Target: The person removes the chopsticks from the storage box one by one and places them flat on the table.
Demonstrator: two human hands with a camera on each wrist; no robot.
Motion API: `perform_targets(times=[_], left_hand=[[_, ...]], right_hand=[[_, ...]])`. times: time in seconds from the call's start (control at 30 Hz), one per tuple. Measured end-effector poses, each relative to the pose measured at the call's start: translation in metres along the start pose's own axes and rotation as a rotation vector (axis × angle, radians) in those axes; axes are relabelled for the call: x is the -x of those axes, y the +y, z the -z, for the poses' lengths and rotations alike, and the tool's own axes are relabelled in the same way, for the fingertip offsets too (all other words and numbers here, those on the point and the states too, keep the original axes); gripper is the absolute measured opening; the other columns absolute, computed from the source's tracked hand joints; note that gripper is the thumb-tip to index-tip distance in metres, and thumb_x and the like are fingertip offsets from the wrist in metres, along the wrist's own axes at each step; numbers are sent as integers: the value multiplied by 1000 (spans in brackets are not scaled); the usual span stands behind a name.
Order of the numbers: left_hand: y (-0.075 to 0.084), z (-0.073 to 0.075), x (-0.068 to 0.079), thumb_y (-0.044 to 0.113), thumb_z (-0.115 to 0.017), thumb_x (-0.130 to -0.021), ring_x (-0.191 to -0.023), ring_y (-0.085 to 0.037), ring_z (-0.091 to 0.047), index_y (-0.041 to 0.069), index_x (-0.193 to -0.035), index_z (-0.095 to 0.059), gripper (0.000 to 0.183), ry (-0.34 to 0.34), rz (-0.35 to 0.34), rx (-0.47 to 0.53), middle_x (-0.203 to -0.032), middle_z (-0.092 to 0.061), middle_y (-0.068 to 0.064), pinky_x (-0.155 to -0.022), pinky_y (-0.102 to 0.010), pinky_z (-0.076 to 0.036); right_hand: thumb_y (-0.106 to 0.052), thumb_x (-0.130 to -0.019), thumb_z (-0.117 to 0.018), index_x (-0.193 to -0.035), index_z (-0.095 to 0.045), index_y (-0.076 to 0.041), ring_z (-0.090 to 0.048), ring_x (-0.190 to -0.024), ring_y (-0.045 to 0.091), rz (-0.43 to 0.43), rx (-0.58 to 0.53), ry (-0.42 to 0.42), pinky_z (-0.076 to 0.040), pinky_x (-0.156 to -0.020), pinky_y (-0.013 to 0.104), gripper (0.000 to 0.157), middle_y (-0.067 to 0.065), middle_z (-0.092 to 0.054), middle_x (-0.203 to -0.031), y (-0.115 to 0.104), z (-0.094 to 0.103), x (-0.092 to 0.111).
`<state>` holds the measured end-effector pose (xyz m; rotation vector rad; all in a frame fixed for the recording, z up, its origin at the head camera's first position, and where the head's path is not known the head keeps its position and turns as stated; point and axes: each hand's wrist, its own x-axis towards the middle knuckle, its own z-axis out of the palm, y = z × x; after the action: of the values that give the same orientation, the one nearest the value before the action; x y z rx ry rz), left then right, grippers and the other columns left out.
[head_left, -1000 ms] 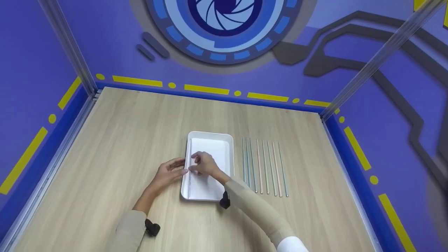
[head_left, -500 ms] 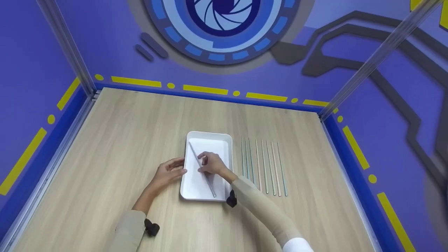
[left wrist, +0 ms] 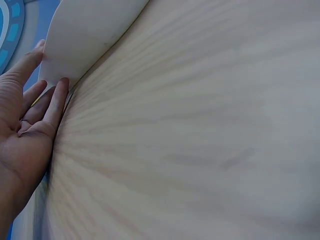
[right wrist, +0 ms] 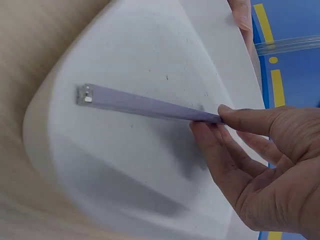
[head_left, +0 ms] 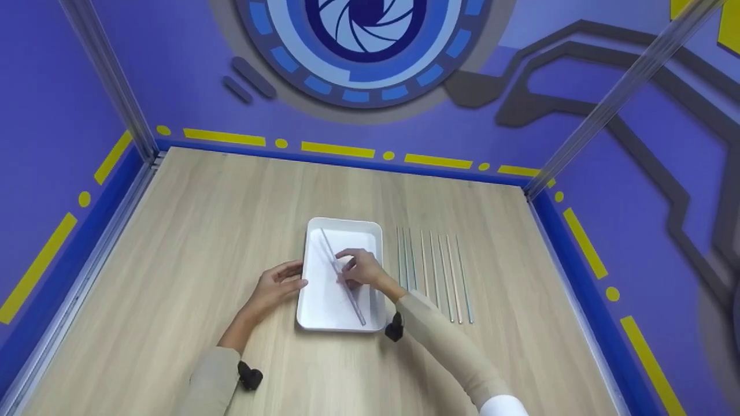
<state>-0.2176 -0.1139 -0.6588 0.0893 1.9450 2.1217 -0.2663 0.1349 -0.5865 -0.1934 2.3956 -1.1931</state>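
In the head view a white tray [head_left: 318, 309] stands lengthwise on the wooden table. My right hand [head_left: 367, 270] is over its inside and pinches a slim lavender stick [head_left: 355, 307] near the middle, between thumb and fingertips. The stick slants across the tray, far end to the left. The right wrist view shows its silvery, shiny end [right wrist: 86, 95] close over the tray floor. My left hand [head_left: 279, 285] is at the tray's left side. Seen from the left wrist, its fairly straight fingers [left wrist: 58, 102] and thumb touch the outer wall [left wrist: 85, 40].
Several thin sticks [head_left: 464, 278] in bluish, greenish and pinkish tones lie side by side right of the tray, partly covered by my right sleeve [head_left: 445, 346]. Blue-purple panels [head_left: 370, 110] with yellow marks enclose the table [head_left: 231, 202] at the back and both sides.
The lavender stick has gone from lying straight along the tray's left wall to a slant across its middle. My right hand has moved right with it. The left hand has stayed put.
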Motion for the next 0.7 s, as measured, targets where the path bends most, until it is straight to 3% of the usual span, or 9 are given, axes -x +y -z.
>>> perform_targets(times=[0.37, 0.53, 0.7], left_hand=[[-1, 2, 0, 19, -80, -90, -140, -35, -50, 2, -145, -54, 63, 15, 1, -23, -148, -55, -20, -100, -19, -54], [0, 1, 0, 20, -80, -90, -139, -34, -51, 4, -145, -54, 64, 12, 0, -29, -148, -55, -18, -101, -20, -54], [1, 0, 2, 21, -80, -90, -141, -33, -49, 4, -146, -53, 65, -6, 17, -11, -149, -54, -17, -103, -21, -54]], right_hand=[[9, -89, -71, -136, -62, 3, -77, -87, 40, 79, -134, 28, -65, -61, 38, 49, 26, -74, -96, 7, 29, 13], [5, -88, -74, -136, -61, 3, -76, -91, 42, 55, -173, 52, -65, -63, 38, 50, 25, -74, -96, 8, 40, 19], [2, -88, -76, -139, -60, 1, -77, -85, 37, 16, -204, 58, -66, -64, 37, 53, 18, -73, -93, 14, 52, 25]])
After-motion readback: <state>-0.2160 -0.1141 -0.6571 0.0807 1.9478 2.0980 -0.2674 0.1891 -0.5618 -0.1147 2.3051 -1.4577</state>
